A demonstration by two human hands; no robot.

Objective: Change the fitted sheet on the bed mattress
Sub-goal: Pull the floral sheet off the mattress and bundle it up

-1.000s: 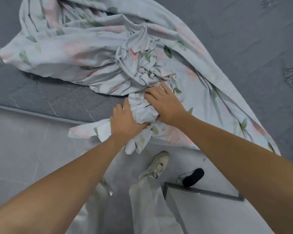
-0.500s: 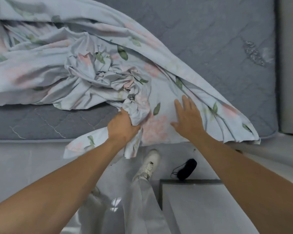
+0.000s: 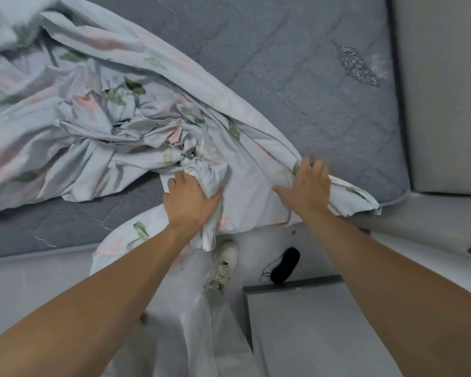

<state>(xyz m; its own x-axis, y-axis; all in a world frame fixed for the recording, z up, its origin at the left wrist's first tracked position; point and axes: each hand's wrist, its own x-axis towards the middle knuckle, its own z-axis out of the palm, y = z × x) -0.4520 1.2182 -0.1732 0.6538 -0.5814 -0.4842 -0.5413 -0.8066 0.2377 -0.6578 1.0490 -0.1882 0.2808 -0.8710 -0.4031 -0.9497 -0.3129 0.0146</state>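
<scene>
Now right hand reaches farther along sheet.

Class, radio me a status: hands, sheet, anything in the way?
Left hand grips bunched sheet. Right hand flat on it. Mattress mostly bare. Nothing blocking.

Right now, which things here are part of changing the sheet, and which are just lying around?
Part of the job: floral sheet, grey mattress, left hand gripping the sheet, right hand flat on it.

Lying about: black eye mask on the floor.
</scene>
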